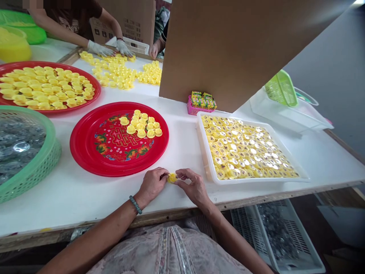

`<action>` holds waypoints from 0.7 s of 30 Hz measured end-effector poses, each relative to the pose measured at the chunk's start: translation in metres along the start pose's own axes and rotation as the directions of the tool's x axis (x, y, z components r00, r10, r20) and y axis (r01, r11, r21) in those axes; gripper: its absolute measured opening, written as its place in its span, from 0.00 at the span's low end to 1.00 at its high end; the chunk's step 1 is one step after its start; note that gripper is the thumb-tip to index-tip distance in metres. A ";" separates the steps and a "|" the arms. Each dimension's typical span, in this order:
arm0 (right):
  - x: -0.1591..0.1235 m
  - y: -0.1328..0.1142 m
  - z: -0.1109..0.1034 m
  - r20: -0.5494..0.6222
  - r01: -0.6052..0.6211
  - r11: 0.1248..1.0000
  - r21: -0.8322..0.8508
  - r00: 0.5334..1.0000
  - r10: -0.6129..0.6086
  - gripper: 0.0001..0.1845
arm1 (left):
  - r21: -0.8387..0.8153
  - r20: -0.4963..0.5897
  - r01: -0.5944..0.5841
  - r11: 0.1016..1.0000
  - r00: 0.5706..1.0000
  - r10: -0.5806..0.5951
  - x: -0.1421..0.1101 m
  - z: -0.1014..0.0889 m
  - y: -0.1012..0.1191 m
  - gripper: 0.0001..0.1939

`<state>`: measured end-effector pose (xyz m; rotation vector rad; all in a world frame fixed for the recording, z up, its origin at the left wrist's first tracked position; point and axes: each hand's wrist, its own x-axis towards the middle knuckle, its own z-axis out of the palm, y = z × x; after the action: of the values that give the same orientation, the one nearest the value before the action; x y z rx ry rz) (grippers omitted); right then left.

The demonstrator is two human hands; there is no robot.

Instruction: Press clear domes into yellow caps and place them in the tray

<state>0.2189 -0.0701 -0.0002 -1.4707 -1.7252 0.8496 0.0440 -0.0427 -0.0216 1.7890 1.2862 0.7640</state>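
Close to the table's front edge, my left hand [154,183] and my right hand [193,185] meet around one small round yellow plastic piece [172,177]. The fingertips of both hands pinch it from opposite sides. A dark speck shows by my right fingertips, too small to make out. Just beyond my hands lies a red tray [85,152] with a printed pattern, and a cluster of similar yellow pieces [141,123] sits on its right part. To the right, a white tray [207,160] is filled with rows of yellow pieces [242,148] under shiny clear covers.
A green basket [54,152] of clear parts stands left, beside a second red tray [97,89] of yellow pieces. A cardboard panel [228,49] rises behind a pink basket [196,110] of small packets. Gloved co-worker's hands [99,48] touch yellow pieces at the back.
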 end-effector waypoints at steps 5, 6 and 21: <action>-0.002 -0.004 -0.005 0.003 -0.013 0.998 0.059 1.000 0.013 0.12 | -0.007 0.004 0.014 1.000 1.000 -0.014 -0.001 -0.001 0.002 0.08; -0.001 -0.004 -0.006 0.009 -0.011 0.998 0.068 1.000 0.011 0.12 | -0.007 0.004 0.013 1.000 1.000 -0.013 -0.001 -0.001 0.002 0.07; 0.018 -0.004 -0.009 0.141 -0.111 0.951 -0.289 0.977 0.157 0.07 | 0.014 -0.006 -0.012 1.000 1.000 0.012 0.000 0.002 -0.002 0.09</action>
<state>0.2221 -0.0525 0.0096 -1.7648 -1.9463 0.8421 0.0441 -0.0432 -0.0242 1.8087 1.2889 0.7696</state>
